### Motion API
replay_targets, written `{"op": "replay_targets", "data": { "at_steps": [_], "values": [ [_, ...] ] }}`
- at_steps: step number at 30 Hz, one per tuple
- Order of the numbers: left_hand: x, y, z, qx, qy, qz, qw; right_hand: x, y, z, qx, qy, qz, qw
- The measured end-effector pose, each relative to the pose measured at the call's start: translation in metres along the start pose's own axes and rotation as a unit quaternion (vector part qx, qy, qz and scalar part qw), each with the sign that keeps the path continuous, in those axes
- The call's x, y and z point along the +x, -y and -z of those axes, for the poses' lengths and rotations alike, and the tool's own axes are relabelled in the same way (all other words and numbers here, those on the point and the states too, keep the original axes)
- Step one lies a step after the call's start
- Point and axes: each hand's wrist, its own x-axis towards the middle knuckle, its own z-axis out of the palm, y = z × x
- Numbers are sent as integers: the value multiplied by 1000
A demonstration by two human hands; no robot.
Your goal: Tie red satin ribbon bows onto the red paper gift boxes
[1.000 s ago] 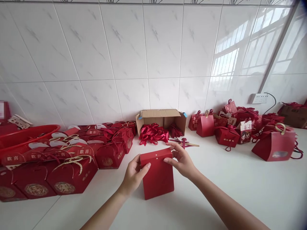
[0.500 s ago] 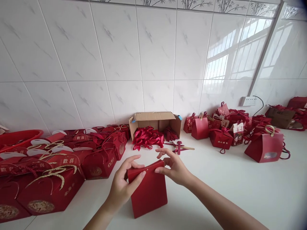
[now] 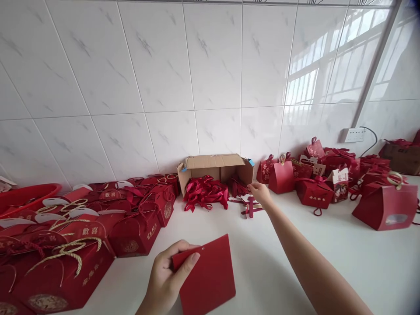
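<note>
My left hand (image 3: 167, 275) is closed on the top edge of a plain red paper gift box (image 3: 210, 280), thumb in front and fingers behind. A small hole shows near that edge. Out in front, my right hand (image 3: 260, 193) is at the right side of an open cardboard box (image 3: 215, 161), its fingers pinched together. Whether anything is between them is too small to make out. Dark red ribbons (image 3: 236, 186) lie just left of these fingertips, inside the box. A brighter heap of red satin ribbons (image 3: 206, 192) spills from its left part.
Rows of red gift boxes with cord handles (image 3: 131, 234) fill the left side, with a red plastic basin (image 3: 49, 191) behind. Flat dark red strips (image 3: 251, 208) lie before the cardboard box. More red boxes (image 3: 314, 191) stand at right. A tiled wall (image 3: 216, 78) backs the white table (image 3: 272, 262).
My right hand has let go of the gift box's top edge and reached forward to the cardboard box. The left hand keeps its hold, and the gift box is now lower in view.
</note>
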Motion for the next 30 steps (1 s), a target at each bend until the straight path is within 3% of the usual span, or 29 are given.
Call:
{"op": "replay_targets", "data": {
  "at_steps": [5,10,14,18,24,30],
  "values": [
    [-3,2,-1,48,-29,-45,997,3,-31,-27,-153,-8,-10,988],
    [-2,9,10,141,-103,-150,973,-8,-31,-50,-274,6,80,958],
    [4,14,24,195,-193,-136,952,-12,-25,-63,-328,62,155,930],
    [8,16,31,206,-231,-112,944,-12,-24,-68,-353,84,155,919],
    [7,17,30,200,-206,-126,949,-18,-24,-62,-272,89,178,942],
    [14,24,25,172,-204,-104,958,-19,6,-47,-46,24,166,985]
  ]
}}
